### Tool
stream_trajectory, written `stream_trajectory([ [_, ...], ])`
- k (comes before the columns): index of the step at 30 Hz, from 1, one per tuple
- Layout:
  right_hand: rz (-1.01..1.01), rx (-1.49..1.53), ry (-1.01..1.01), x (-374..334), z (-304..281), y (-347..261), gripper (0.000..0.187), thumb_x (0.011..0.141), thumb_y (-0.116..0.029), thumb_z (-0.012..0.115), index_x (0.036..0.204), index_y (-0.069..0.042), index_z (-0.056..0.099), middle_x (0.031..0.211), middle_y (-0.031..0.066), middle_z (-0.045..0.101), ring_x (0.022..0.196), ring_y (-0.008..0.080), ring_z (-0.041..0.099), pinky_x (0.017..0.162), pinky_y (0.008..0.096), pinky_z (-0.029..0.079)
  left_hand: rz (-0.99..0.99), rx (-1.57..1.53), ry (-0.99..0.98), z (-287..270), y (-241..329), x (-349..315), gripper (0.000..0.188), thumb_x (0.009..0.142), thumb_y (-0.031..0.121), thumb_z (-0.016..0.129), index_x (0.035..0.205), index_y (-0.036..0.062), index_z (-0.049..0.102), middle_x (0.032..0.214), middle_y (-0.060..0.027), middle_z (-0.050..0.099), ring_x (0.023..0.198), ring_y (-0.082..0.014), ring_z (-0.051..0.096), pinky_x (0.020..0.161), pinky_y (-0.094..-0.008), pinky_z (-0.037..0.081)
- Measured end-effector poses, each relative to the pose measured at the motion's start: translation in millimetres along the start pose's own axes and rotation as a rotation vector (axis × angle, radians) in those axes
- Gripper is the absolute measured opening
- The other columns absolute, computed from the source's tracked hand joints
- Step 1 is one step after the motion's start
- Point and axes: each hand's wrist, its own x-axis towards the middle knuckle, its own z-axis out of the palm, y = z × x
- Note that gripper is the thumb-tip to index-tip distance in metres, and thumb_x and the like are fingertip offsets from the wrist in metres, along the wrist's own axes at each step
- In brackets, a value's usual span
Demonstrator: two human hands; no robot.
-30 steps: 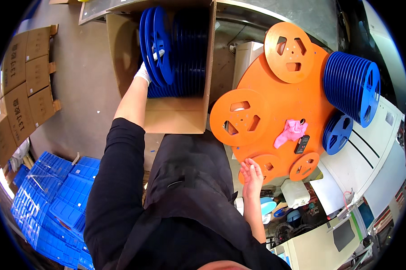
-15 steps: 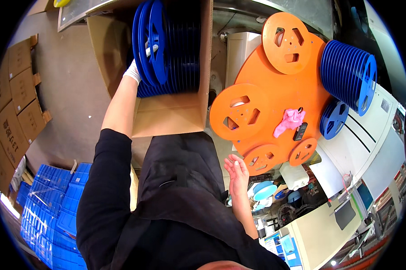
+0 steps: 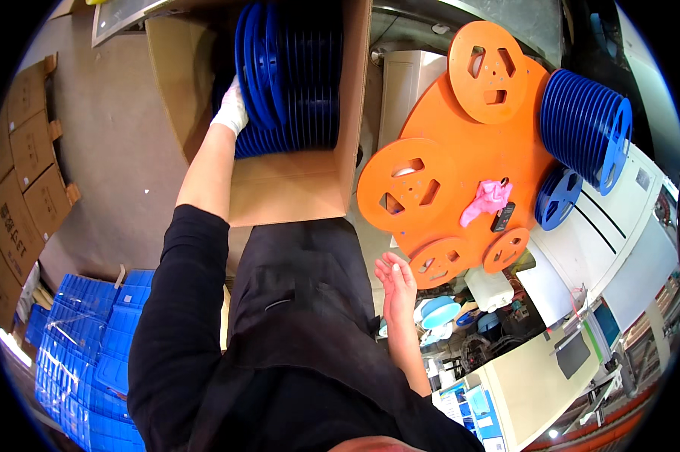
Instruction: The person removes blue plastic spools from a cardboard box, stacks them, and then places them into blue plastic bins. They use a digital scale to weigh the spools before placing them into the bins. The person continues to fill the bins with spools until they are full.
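Reels (image 3: 277,83) stand in a row inside the carton (image 3: 287,188), beyond its near edge, common axis left to right. The left hand (image 3: 233,109), nearer, gloved, lies at the row's left end; fingertips hidden, its grip cannot be told. Right hand (image 3: 398,285): empty, loosely open.

- The scene was brightly lit; the orange discs (image 3: 490,79) looked vivid.
- Deep shadow lay inside the open carton (image 3: 287,188), with faint gleams along the blue reels (image 3: 302,124).
- White glare streaked the wrapped blue crates (image 3: 72,354).
- The black clothing (image 3: 174,301) lost detail.
- Fisheye distortion bent edges toward the black rim; the stacked boxes (image 3: 35,151) looked soft.
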Motion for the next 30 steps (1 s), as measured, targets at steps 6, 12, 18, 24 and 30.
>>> stream_trajectory([
  [6,-0.021,0.05,0.0,-13,2,-17,0.031,0.099,-0.016,0.052,0.123,0.002,0.054,0.124,0.0158,0.057,0.111,0.0262,0.06,0.093,0.036,0.049,-0.007,0.383,0.169,-108,-46,-64,0.073,0.097,0.058,0.037,0.152,0.0118,0.024,0.158,-0.0131,0.022,0.146,-0.0264,0.018,0.117,-0.0404,0.011],
  [12,-0.232,-0.077,-0.036,39,-50,-100,0.034,0.098,-0.016,0.053,0.128,0.0,0.051,0.123,0.0107,0.058,0.112,0.0224,0.059,0.094,0.0338,0.048,-0.275,0.769,0.162,-176,-140,-144,0.061,0.096,0.044,0.047,0.146,0.0111,0.037,0.145,-0.0076,0.041,0.132,-0.0218,0.038,0.108,-0.0383,0.033],
  [18,-1.002,-0.139,0.118,125,-147,-335,0.048,0.091,-0.023,0.066,0.132,-0.004,0.049,0.123,0.0084,0.057,0.117,0.0197,0.054,0.098,0.0334,0.045,-0.353,0.758,0.399,-104,-145,-191,0.022,0.092,0.043,0.054,0.096,0.0218,0.058,0.071,0.005,0.047,0.061,-0.0102,0.046,0.053,-0.0264,0.036],
  [24,-1.114,-0.781,0.69,269,-159,-540,0.09,0.069,-0.045,0.081,0.135,0.004,0.045,0.13,0.0251,0.053,0.123,0.0351,0.051,0.105,0.0406,0.041,-0.446,0.794,0.513,-138,-164,-238,0.038,0.088,0.052,0.055,0.101,0.0166,0.059,0.079,-0.0023,0.055,0.069,-0.0184,0.051,0.063,-0.0312,0.043],
  [30,-0.264,-0.558,0.334,348,-121,-599,0.097,0.073,-0.048,0.079,0.144,0.0,0.036,0.15,0.0215,0.035,0.142,0.0381,0.026,0.114,0.054,0.021,-0.082,1.459,0.164,-192,-180,-269,0.036,0.097,0.032,0.05,0.124,0.0087,0.057,0.094,-0.0082,0.064,0.082,-0.0193,0.06,0.079,-0.0314,0.049],
])
